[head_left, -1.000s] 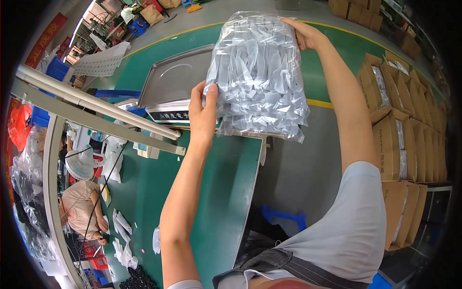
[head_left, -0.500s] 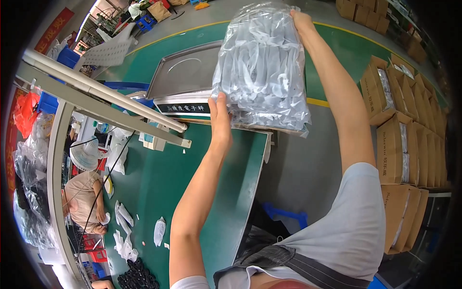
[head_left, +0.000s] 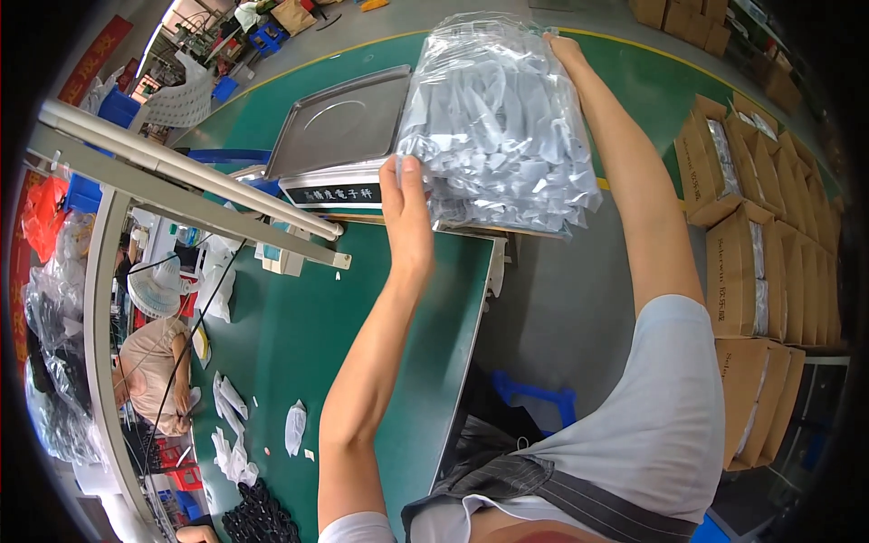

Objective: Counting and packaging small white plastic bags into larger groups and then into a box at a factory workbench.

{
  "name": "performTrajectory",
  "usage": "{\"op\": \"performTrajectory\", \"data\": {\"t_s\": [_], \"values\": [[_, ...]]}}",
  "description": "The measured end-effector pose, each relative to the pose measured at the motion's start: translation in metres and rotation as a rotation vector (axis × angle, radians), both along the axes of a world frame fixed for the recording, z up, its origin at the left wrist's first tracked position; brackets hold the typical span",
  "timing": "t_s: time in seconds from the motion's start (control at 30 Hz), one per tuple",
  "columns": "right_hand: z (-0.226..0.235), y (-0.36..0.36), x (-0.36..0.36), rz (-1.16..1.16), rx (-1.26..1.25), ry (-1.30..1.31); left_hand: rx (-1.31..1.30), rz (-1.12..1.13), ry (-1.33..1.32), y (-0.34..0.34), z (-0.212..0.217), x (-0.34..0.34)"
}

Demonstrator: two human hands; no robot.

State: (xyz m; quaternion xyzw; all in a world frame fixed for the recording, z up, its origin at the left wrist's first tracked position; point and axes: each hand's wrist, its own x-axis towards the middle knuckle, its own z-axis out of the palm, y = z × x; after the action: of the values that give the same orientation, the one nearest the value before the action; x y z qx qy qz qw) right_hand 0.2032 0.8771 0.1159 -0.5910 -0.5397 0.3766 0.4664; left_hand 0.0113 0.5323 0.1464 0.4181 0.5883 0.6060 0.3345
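Note:
Both my hands hold a large clear plastic bag (head_left: 498, 127) packed with many small pale-grey wrapped pieces. My left hand (head_left: 407, 204) is closed on its near left side, with the thumb and a finger showing at the edge. At the far right corner my right hand (head_left: 567, 54) grips the plastic; some of its fingers are hidden behind the bag. Just left of the bag stands a table scale (head_left: 330, 193) with a wide metal pan (head_left: 339, 127). The bag overlaps the scale's right edge in view; whether they touch I cannot tell.
A green worktable (head_left: 362, 271) carries white wrapped pieces (head_left: 295, 427) and a black pile (head_left: 261, 516). Left, a metal frame (head_left: 208, 222) crosses above it. Another person (head_left: 154, 371) sits beyond. Cardboard boxes (head_left: 729, 262) are stacked at right; a blue stool (head_left: 539, 398) stands below.
The bag has turned slightly, its near end shifting right and up. More of the scale's pan shows. Both hands keep their grip, the left slightly farther up in view.

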Motion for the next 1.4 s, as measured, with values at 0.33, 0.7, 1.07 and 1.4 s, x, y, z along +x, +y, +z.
{"op": "performTrajectory", "data": {"t_s": [0.33,0.7,1.07,1.4], "values": [[0.013,-0.012,0.017,-0.052,0.162,-0.051,-0.19,-0.043,0.049,-0.015,-0.021,-0.013],[0.006,-0.316,0.049,0.332,0.517,0.074,-0.36,0.655,0.826,-0.398,-0.1,-0.071],[0.07,-0.638,-0.199,2.004,0.486,0.34,-0.993,1.522,0.887,-0.66,-0.166,0.022],[0.151,-0.871,-0.17,3.295,-1.559,0.722,-0.658,1.905,0.742,-0.671,-0.174,0.007]]}}
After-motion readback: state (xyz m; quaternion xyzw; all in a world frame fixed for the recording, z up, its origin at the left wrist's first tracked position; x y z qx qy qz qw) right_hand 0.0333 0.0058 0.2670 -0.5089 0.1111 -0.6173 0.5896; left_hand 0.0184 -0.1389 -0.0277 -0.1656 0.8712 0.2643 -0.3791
